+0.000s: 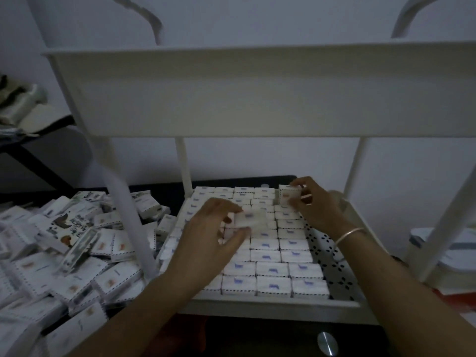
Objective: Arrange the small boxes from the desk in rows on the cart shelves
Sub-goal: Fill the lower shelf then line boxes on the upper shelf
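Note:
Rows of small white boxes with blue marks fill most of the white cart's lower shelf. My left hand is over the middle rows, fingers pinched on one small box held just above the others. My right hand grips another small box upright at the far right corner of the rows. A bare strip of the shelf's patterned floor shows along the right side. A loose heap of the same boxes lies on the dark desk to the left.
The cart's upper shelf hangs right above my hands. White cart posts stand between the desk heap and the lower shelf. A white lidded container sits to the right of the cart. A black table frame is at the far left.

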Action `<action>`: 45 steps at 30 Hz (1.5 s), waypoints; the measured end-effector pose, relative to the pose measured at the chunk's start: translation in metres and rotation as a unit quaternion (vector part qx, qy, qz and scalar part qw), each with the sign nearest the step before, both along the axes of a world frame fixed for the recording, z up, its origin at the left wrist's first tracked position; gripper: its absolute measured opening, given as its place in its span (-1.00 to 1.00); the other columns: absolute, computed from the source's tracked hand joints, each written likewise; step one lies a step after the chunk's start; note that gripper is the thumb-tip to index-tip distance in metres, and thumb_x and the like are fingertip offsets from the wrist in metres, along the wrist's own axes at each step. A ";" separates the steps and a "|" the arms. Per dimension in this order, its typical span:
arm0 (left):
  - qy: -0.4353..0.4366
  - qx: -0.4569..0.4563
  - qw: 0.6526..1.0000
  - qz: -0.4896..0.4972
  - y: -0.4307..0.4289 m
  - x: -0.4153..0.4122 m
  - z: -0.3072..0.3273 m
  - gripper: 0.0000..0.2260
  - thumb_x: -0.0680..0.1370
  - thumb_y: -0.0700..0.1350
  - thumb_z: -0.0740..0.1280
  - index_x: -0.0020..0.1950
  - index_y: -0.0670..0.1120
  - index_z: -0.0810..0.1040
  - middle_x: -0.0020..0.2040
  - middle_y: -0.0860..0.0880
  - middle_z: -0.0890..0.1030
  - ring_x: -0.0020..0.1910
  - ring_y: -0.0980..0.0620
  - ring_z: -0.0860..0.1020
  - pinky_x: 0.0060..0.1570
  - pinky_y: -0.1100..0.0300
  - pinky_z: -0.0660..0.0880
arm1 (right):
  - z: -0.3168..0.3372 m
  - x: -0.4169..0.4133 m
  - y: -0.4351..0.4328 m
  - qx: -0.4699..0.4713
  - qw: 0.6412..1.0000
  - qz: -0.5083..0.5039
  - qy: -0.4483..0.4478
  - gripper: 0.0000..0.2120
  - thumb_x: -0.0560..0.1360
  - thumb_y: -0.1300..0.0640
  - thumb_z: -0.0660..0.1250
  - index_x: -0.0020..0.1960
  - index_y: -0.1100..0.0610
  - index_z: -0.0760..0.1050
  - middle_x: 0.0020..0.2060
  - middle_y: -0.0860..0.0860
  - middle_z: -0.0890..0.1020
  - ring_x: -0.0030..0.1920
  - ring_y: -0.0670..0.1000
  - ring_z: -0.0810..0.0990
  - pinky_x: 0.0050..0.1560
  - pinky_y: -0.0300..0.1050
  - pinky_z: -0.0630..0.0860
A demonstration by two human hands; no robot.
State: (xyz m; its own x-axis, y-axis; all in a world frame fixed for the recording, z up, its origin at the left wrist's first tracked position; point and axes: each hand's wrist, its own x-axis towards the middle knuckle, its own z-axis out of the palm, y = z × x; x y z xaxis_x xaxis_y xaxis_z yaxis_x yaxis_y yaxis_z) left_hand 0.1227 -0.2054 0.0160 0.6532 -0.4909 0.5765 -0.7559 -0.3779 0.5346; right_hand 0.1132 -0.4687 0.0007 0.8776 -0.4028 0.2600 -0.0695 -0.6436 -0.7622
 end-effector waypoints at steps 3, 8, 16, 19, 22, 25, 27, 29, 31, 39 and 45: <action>0.063 -0.064 0.996 0.009 -0.012 0.009 0.016 -0.87 0.50 -0.04 0.43 0.02 0.06 0.56 -0.09 0.22 0.58 -0.11 0.30 0.55 -0.19 0.49 0.46 | -0.001 0.001 -0.002 0.048 0.998 0.021 0.022 -0.83 0.56 0.14 0.32 0.11 -0.05 0.44 0.00 0.00 0.58 -0.05 0.01 0.60 -0.07 -0.07 0.62; 0.044 -0.086 0.995 0.010 -0.050 0.046 0.037 -0.88 0.53 -0.10 0.40 0.03 0.00 0.52 -0.09 0.18 0.58 -0.21 0.36 0.55 -0.25 0.50 0.49 | -0.004 0.004 -0.002 0.075 0.995 0.031 0.051 -0.88 0.59 0.14 0.24 0.06 -0.06 0.47 -0.06 0.02 0.57 -0.16 -0.01 0.56 -0.13 -0.12 0.56; -0.043 0.009 0.998 -0.040 -0.116 0.081 0.034 -0.78 0.51 -0.14 0.41 0.07 -0.03 0.40 0.07 0.04 0.57 -0.05 0.07 0.61 -0.28 0.29 0.56 | -0.009 0.010 -0.005 0.193 0.978 -0.011 0.081 -0.68 0.59 0.22 0.15 0.26 -0.04 0.46 -0.07 0.13 0.61 -0.07 0.11 0.61 0.04 0.02 0.61; -0.057 0.079 0.993 -0.071 -0.133 0.088 0.026 -0.70 0.52 -0.12 0.38 0.21 -0.03 0.40 0.09 -0.03 0.61 -0.11 0.00 0.62 -0.13 0.09 0.59 | -0.005 0.009 -0.003 0.261 0.963 -0.009 0.071 -0.77 0.60 0.31 0.17 0.16 0.05 0.42 -0.20 0.11 0.56 -0.24 0.05 0.54 -0.17 -0.10 0.59; -0.096 0.141 0.983 -0.075 -0.139 0.096 0.019 -0.71 0.52 -0.09 0.37 0.22 0.00 0.46 -0.05 -0.06 0.66 -0.22 -0.01 0.59 -0.13 0.05 0.57 | -0.008 0.012 -0.005 0.265 0.960 -0.039 0.079 -0.66 0.57 0.38 0.21 0.31 0.18 0.30 -0.01 0.21 0.58 -0.18 0.08 0.59 -0.26 -0.07 0.57; -0.119 0.216 0.967 -0.071 -0.137 0.108 0.013 -0.75 0.51 -0.01 0.40 0.18 0.04 0.58 -0.10 -0.04 0.66 -0.14 0.00 0.53 0.03 0.13 0.42 | -0.010 0.011 -0.008 0.247 0.963 -0.060 0.094 -0.49 0.53 0.41 0.21 0.41 0.12 0.21 0.08 0.20 0.55 -0.09 0.12 0.61 -0.19 -0.02 0.60; -0.116 0.238 0.961 -0.075 -0.137 0.114 0.007 -0.76 0.51 0.03 0.41 0.17 0.09 0.61 -0.07 0.01 0.65 -0.03 0.02 0.50 0.09 0.19 0.28 | -0.009 0.009 -0.008 0.187 0.975 -0.053 0.106 -0.52 0.51 0.38 0.26 0.38 0.13 0.27 0.04 0.09 0.51 0.00 0.14 0.59 0.02 0.11 0.61; -0.119 0.233 0.962 -0.074 -0.139 0.116 0.001 -0.80 0.54 0.02 0.36 0.16 0.13 0.63 -0.04 0.03 0.62 0.04 0.02 0.47 0.20 0.11 0.31 | -0.007 0.006 -0.005 0.126 0.986 -0.038 0.107 -0.58 0.51 0.34 0.28 0.33 0.15 0.32 -0.02 0.01 0.48 0.01 0.08 0.56 0.09 0.09 0.58; -0.139 0.245 0.957 -0.063 -0.138 0.111 0.000 -0.79 0.59 -0.04 0.29 0.16 0.13 0.64 0.04 0.02 0.61 0.11 -0.01 0.45 0.23 0.08 0.31 | -0.005 0.002 -0.001 0.084 0.991 -0.035 0.103 -0.59 0.51 0.35 0.26 0.33 0.17 0.33 0.07 0.04 0.49 0.03 0.06 0.53 0.06 0.01 0.57; -0.074 0.151 0.984 -0.054 -0.072 0.057 0.003 -0.70 0.57 -0.25 0.21 0.21 -0.02 0.61 0.25 -0.03 0.55 0.25 -0.02 0.45 0.31 0.07 0.32 | 0.026 -0.031 0.042 -0.202 0.976 -0.072 0.026 -0.59 0.51 0.31 0.21 0.32 0.07 0.40 0.23 0.04 0.48 0.21 0.04 0.45 0.14 -0.11 0.41; -0.086 0.030 0.995 -0.047 0.047 -0.017 0.000 -0.69 0.51 -0.30 0.16 0.04 -0.02 0.63 0.04 0.06 0.62 0.08 0.08 0.55 0.15 0.23 0.43 | 0.044 -0.078 0.140 -0.229 0.965 0.060 -0.113 -0.81 0.49 0.18 0.31 0.07 -0.01 0.55 -0.12 -0.14 0.57 -0.11 -0.11 0.52 -0.13 -0.19 0.42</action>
State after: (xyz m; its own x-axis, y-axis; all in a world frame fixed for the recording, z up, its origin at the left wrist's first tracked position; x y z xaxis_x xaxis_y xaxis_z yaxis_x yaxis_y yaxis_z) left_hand 0.1058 -0.1588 0.0161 0.4976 -0.5813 0.6438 -0.8674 -0.3288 0.3735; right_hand 0.0353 -0.3291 0.0443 0.8110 -0.0990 0.5767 0.1618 -0.9092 -0.3836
